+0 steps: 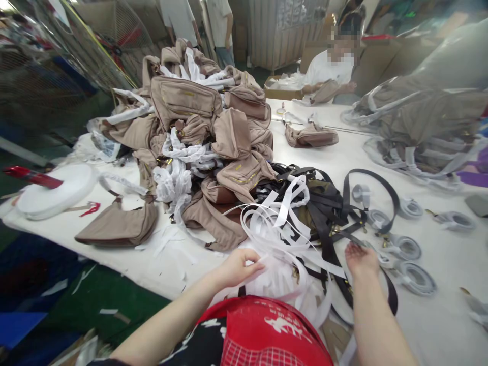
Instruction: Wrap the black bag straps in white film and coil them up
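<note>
My left hand (244,265) is closed in a pinch at the edge of a tangle of white strips (280,277), with a white strip at its fingertips. To the right, my right hand (360,256) has its fingers curled on a black strap (345,235) with gold-coloured clasps. Between and beyond the hands lies a heap of black straps (318,195), partly covered by loose white strips (293,203). Rolled-up straps in whitish wrapping (407,248) lie to the right of my right hand.
A tall pile of beige bags (186,101) stands at the left and back of the white table (183,272). One bag (122,221) lies apart near the front edge. Plastic-covered bags (423,112) are at right. Across the table, a person (330,68) handles a bag.
</note>
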Tool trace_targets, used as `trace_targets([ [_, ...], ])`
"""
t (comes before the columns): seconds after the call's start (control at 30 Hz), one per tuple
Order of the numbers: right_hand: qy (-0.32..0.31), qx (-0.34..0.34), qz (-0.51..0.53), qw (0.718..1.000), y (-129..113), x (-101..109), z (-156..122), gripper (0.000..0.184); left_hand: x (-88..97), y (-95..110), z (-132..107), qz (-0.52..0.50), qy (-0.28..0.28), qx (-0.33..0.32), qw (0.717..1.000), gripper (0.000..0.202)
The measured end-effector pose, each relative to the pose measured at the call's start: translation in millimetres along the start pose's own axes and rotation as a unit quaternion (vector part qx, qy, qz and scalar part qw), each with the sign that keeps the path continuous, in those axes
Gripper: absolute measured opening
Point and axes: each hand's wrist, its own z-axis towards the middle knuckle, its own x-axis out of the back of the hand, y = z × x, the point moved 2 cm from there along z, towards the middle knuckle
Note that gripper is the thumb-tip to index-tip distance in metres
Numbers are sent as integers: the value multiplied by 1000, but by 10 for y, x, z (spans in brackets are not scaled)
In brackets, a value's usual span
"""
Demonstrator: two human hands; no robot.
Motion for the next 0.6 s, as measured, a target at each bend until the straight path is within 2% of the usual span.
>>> trace_targets([
  [0.1,8,51,53,997,-340,32,-494,7,-9,85,-95,-31,-12,-17,999,32],
  [0.17,-20,100,81,991,-561,-32,-936,9,9,243,-194,-60,-32,-55,996,35],
  [0.23,-87,163,58,981,-737,-162,-1446,14,57,475,-326,-76,-39,-129,988,35],
  [0.3,-199,225,-38,953,-837,-330,-1967,13,106,711,-477,-54,-33,-214,975,29],
  [0.4,-337,264,-160,890,-846,-551,-2590,18,110,896,-664,-14,-41,-297,954,21],
  [0.5,-392,250,-115,878,-756,-733,-2919,23,44,819,-762,-16,-29,-311,950,24],
  [0.6,-473,174,-76,860,-556,-935,-3089,39,-37,666,-850,-12,-3,-315,949,27],
])
